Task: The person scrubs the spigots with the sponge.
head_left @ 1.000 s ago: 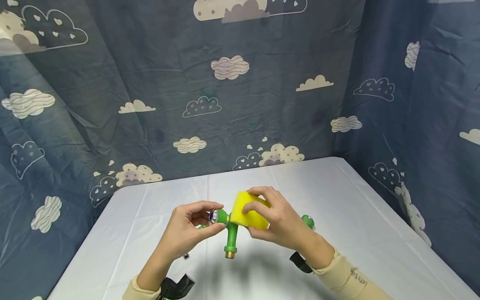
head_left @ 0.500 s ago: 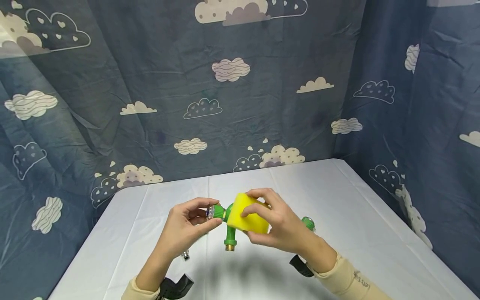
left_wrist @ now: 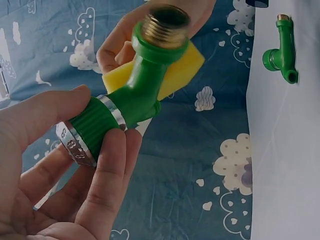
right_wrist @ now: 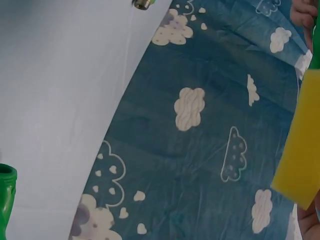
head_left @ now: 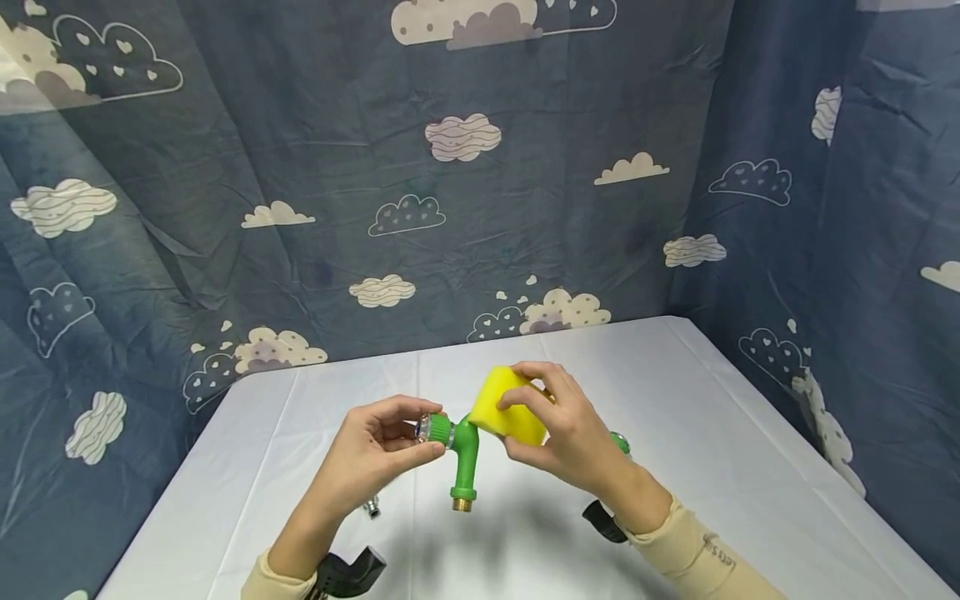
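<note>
My left hand (head_left: pixel 375 454) holds a green tap (head_left: pixel 467 462) by its ribbed knob, thumb and fingers around it. The tap hangs above the table with its brass-threaded end down in the head view; that thread looms large in the left wrist view. In my right hand (head_left: pixel 573 429) is a yellow sponge (head_left: pixel 498 408), pinched between thumb and fingers. Its lower left corner meets the upper bend of the tap. At the right edge of the right wrist view the sponge (right_wrist: pixel 300 145) is partly cut off.
A second green tap (left_wrist: pixel 286 50) lies on the white table (head_left: pixel 675 467), mostly hidden behind the right hand in the head view. Beside the left wrist lies a small metal fitting (head_left: pixel 372 507), partly covered. Cloud-patterned cloth (head_left: pixel 525 217) hangs around the table.
The sponge dipped down and left over the tap, then moved up and right, uncovering more of the tap's upper body. The left hand keeps its hold on the knob.
</note>
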`<state>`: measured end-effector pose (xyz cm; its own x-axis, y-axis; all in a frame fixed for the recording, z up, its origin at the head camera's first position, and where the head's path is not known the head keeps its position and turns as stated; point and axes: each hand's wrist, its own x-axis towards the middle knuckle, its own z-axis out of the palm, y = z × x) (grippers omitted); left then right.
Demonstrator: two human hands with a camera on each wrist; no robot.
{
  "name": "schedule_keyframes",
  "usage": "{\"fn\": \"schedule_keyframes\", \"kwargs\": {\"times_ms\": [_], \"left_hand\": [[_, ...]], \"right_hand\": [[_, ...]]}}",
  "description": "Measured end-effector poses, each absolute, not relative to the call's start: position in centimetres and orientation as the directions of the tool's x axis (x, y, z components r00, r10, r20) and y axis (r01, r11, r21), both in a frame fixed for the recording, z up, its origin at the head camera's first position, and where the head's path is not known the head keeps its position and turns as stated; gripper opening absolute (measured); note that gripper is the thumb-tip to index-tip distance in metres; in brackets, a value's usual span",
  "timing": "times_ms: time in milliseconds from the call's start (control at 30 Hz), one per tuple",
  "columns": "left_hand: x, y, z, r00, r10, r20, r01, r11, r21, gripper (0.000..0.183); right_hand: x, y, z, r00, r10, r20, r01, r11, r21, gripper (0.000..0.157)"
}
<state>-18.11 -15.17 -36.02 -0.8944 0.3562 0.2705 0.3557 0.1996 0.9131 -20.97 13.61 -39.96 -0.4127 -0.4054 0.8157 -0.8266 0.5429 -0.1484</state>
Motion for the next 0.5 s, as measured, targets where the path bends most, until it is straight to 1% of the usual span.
{"fn": "schedule_keyframes", "kwargs": {"times_ms": [100,167,233,300,400,500], "left_hand": [[-18.4,-15.2,-36.0,-0.9,0.357,0.249,0.328,0.179,0.928,0.046],[-18.5,-15.3,-36.1,-0.904,0.358,0.235,0.309,0.166,0.936,0.045],[-18.5,-15.3,-36.3,-0.907,0.358,0.221,0.29,0.154,0.944,0.045],[-18.5,-15.2,-36.5,-0.906,0.362,0.218,0.287,0.148,0.947,0.044],[-18.2,-14.9,-36.6,-0.902,0.372,0.219,0.294,0.158,0.943,0.045],[-17.8,-14.6,-36.5,-0.891,0.382,0.244,0.341,0.211,0.916,0.043]], "right_hand": [[-21.1,13.8,-39.6,-0.431,-0.35,0.832,-0.817,0.543,-0.195,0.046],[-20.8,13.7,-39.4,-0.437,-0.333,0.836,-0.828,0.511,-0.229,0.046],[-20.2,13.3,-39.3,-0.418,-0.347,0.84,-0.856,0.461,-0.236,0.047],[-19.4,12.7,-39.2,-0.386,-0.387,0.837,-0.882,0.42,-0.212,0.048],[-18.7,11.9,-39.3,-0.319,-0.456,0.831,-0.908,0.397,-0.131,0.048],[-18.7,11.7,-39.6,-0.299,-0.48,0.825,-0.903,0.422,-0.082,0.049]]}}
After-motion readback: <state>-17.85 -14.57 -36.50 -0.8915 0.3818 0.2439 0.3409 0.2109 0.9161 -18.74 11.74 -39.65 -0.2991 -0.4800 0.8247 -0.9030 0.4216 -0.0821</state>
